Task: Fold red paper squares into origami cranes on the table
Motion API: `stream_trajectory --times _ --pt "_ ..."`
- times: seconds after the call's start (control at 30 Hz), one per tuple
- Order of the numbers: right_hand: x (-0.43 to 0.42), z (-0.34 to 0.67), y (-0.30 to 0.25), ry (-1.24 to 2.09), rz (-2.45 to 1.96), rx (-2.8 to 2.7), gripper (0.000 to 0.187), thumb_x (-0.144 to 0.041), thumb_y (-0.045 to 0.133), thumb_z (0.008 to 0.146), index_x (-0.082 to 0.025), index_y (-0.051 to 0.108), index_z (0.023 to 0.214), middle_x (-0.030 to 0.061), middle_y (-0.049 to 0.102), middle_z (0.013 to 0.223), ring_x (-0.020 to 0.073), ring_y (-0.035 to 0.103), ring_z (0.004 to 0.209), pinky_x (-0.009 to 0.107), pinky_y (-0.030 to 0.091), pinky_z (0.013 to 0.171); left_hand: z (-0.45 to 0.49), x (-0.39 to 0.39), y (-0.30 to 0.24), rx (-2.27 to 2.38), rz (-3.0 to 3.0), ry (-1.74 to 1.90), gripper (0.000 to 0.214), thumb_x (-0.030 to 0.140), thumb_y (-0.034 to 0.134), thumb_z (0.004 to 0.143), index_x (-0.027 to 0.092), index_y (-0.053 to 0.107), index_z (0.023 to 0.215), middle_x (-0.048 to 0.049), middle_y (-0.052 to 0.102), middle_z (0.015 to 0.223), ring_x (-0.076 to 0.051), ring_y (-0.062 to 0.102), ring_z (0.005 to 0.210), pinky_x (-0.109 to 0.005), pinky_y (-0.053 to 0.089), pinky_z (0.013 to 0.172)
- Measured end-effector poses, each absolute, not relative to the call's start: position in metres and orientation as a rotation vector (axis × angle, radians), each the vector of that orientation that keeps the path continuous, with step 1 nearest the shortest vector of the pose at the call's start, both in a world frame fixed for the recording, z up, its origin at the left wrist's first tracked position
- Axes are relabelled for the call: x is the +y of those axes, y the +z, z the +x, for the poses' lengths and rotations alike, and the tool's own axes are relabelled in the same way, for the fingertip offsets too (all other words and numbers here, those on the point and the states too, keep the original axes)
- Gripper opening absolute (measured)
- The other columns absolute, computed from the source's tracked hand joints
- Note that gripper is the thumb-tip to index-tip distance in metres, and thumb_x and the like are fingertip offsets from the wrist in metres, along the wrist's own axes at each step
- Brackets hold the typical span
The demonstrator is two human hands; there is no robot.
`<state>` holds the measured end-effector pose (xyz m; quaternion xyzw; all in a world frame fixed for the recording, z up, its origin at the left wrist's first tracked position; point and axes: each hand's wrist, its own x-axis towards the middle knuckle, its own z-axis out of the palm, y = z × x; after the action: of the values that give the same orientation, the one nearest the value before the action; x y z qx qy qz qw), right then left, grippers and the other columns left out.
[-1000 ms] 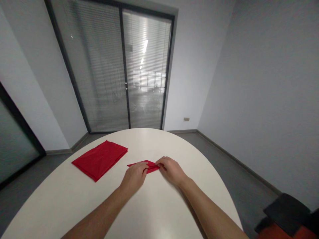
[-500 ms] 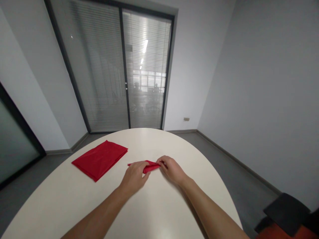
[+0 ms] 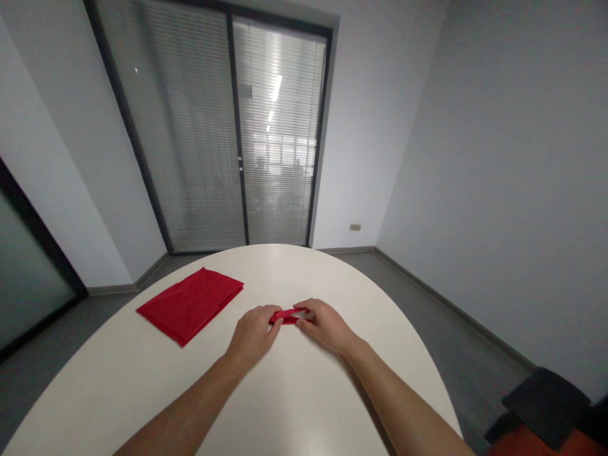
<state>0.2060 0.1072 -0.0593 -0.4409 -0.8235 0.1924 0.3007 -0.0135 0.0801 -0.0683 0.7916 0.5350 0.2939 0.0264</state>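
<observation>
A small folded red piece [image 3: 289, 314], paper or thin cloth, is stretched between my two hands just above the table. My left hand [image 3: 254, 330] pinches its left end between thumb and fingers. At the other end, my right hand [image 3: 327, 323] is closed on it, with the fingers bent over the edge. A narrow gap with a pale inside shows between its red layers near the right fingers. My hands hide both ends of the piece. Apart from them, a larger folded red sheet [image 3: 190, 306] lies flat to the left.
The round white table [image 3: 294, 399] carries all of this. Beyond its far edge are a glass door with blinds [image 3: 280, 133] and grey walls. A dark chair with orange [image 3: 546, 405] stands at the lower right, off the table.
My left hand has shifted its hold, and the right fingers have moved further over the piece. The piece looks narrower and its layers have parted. The larger sheet has stayed put.
</observation>
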Motion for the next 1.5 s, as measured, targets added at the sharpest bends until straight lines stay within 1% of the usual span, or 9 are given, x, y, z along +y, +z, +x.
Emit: stream_trajectory --times 0.33,0.5,0.6,0.8,0.93,1.03,1.1,1.33,1.5 --pt "0.105 0.208 -0.053 0.562 -1.112 -2.265 0.027 -0.021 0.055 0.090 -0.024 0.071 0.111 0.0045 0.075 0.106 0.0208 0.066 0.094 0.030 0.048 0.083 -0.013 0.079 -0.067 1.624 2.463 0.958 0.021 0.016 0.053 0.092 0.023 0.066 0.107 -0.0030 0.073 0.105 -0.021 0.067 0.093 -0.033 0.051 0.083" --pt "0.105 0.209 -0.052 0.688 -1.047 -2.225 0.026 -0.023 0.055 0.092 -0.022 0.071 0.112 0.0049 0.074 0.106 0.0204 0.066 0.092 0.030 0.048 0.083 -0.013 0.079 -0.066 1.600 2.513 1.040 0.025 0.020 0.054 0.093 0.022 0.063 0.116 -0.0046 0.072 0.112 -0.021 0.068 0.098 -0.033 0.052 0.088" --pt "0.107 0.210 -0.054 0.795 -1.026 -2.141 0.026 -0.026 0.054 0.093 -0.021 0.072 0.111 0.0056 0.074 0.105 0.0201 0.065 0.092 0.031 0.048 0.083 -0.013 0.077 -0.063 1.600 2.522 1.098 0.024 0.025 0.054 0.093 0.022 0.063 0.115 -0.0047 0.072 0.112 -0.020 0.068 0.098 -0.032 0.052 0.087" --pt "0.114 0.208 -0.058 1.112 -1.009 -1.941 0.027 -0.030 0.054 0.092 -0.015 0.073 0.104 0.0039 0.071 0.082 0.0162 0.060 0.074 0.028 0.046 0.072 -0.013 0.073 -0.056 1.695 2.447 1.173 0.022 0.030 0.048 0.097 0.023 0.063 0.112 -0.0031 0.074 0.104 -0.018 0.069 0.091 -0.029 0.053 0.079" --pt "0.120 0.208 -0.061 1.214 -1.020 -1.854 0.029 -0.034 0.054 0.091 -0.013 0.073 0.096 0.0031 0.068 0.074 0.0148 0.056 0.069 0.027 0.045 0.070 -0.015 0.075 -0.055 1.731 2.441 1.203 0.026 0.027 0.039 0.100 0.021 0.061 0.113 -0.0056 0.072 0.108 -0.021 0.066 0.099 -0.034 0.051 0.088" --pt "0.123 0.210 -0.064 1.191 -1.120 -1.831 0.030 -0.036 0.053 0.090 -0.013 0.071 0.087 0.0019 0.064 0.067 0.0138 0.053 0.062 0.026 0.042 0.063 -0.014 0.078 -0.058 1.703 2.516 1.225 0.025 0.021 0.045 0.096 0.019 0.060 0.116 -0.0087 0.068 0.117 -0.025 0.060 0.110 -0.041 0.045 0.099" --pt "0.124 0.211 -0.066 1.115 -1.205 -1.865 0.031 -0.036 0.052 0.090 -0.013 0.071 0.083 0.0016 0.064 0.065 0.0138 0.052 0.060 0.026 0.040 0.061 -0.013 0.078 -0.060 1.668 2.556 1.187 0.026 0.016 0.049 0.092 0.020 0.059 0.116 -0.0090 0.065 0.121 -0.026 0.057 0.114 -0.042 0.043 0.102" --pt "0.115 0.211 -0.059 0.619 -1.451 -2.096 0.025 -0.032 0.054 0.089 -0.021 0.077 0.090 0.0038 0.074 0.079 0.0173 0.061 0.070 0.027 0.039 0.065 -0.008 0.075 -0.064 1.693 2.524 0.868 0.023 0.012 0.051 0.089 0.022 0.061 0.108 -0.0056 0.065 0.105 -0.023 0.060 0.099 -0.037 0.049 0.090" --pt "0.109 0.210 -0.053 0.556 -1.416 -2.178 0.031 -0.038 0.052 0.093 -0.022 0.077 0.084 0.0040 0.074 0.075 0.0170 0.061 0.066 0.027 0.038 0.061 -0.010 0.080 -0.072 1.691 2.492 0.960 0.035 0.013 0.054 0.089 0.022 0.057 0.123 -0.0084 0.061 0.126 -0.025 0.055 0.117 -0.039 0.046 0.099"
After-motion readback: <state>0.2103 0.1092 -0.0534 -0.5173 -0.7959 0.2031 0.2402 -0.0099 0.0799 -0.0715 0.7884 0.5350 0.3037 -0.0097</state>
